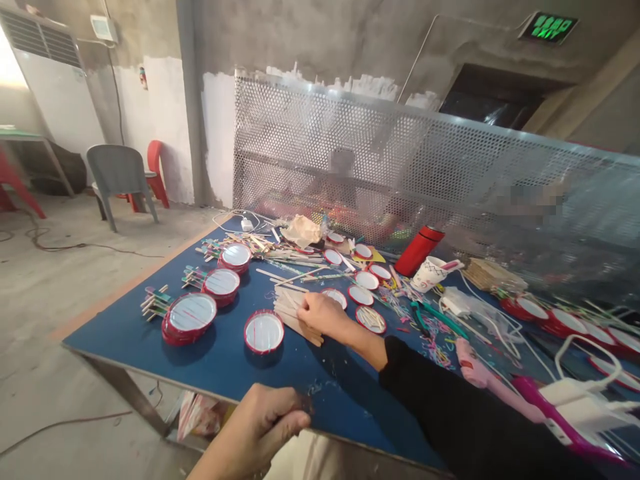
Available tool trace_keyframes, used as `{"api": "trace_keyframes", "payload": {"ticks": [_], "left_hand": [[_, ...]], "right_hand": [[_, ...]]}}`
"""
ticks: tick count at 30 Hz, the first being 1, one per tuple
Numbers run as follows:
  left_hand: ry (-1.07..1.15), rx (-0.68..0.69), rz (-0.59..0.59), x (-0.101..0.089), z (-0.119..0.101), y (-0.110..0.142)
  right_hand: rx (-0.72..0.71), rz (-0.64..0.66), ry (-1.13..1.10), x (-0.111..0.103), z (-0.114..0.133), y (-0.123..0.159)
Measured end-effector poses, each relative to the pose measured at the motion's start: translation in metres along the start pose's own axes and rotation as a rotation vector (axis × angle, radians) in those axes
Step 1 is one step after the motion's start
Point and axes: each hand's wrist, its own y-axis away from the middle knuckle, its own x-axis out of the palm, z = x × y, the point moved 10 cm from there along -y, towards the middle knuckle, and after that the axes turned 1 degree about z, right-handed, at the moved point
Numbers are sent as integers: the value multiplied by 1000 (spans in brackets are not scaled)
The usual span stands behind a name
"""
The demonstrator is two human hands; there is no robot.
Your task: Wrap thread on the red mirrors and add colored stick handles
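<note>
The right hand (pixel 320 315) lies fingers together on loose wooden sticks (pixel 295 317), the left hand (pixel 255 427) curls empty, and red-rimmed discs (pixel 264 331) sit bare or stacked at left.

Flat wooden craft sticks (pixel 287 313) lie fanned in a loose pile.

Two hands of mine: left hand (pixel 250 430), right hand (pixel 324 315). One pile of flat wooden sticks (pixel 289 315). Red-rimmed discs: three stacks (pixel 193 319), one single disc (pixel 263 331), eight smaller discs (pixel 367 280), at least four more discs (pixel 565 323) far right, exact count unclear. One red flask (pixel 419 250), one paper cup (pixel 429 273), one green-handled pliers (pixel 440 319), one grey chair (pixel 121 172), two red chairs (pixel 156 175), one exit sign (pixel 549 28).
</note>
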Motion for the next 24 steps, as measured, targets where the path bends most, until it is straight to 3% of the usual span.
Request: {"api": "trace_keyframes", "payload": {"ticks": [5,11,14,18,24], "left_hand": [[126,-175,43,-2,14,1],[304,-280,-39,-6,27,-1],[370,-343,-122,-6,36,-5],[310,-384,-225,-7,46,-10],[186,-310,-249,-12,39,-15]], "right_hand": [[108,114,-187,11,-31,-4],[176,52,-504,10,-51,29],[146,3,-692,6,-42,60],[54,2,-879,11,-9,101],[35,4,-905,26,21,136]]}}
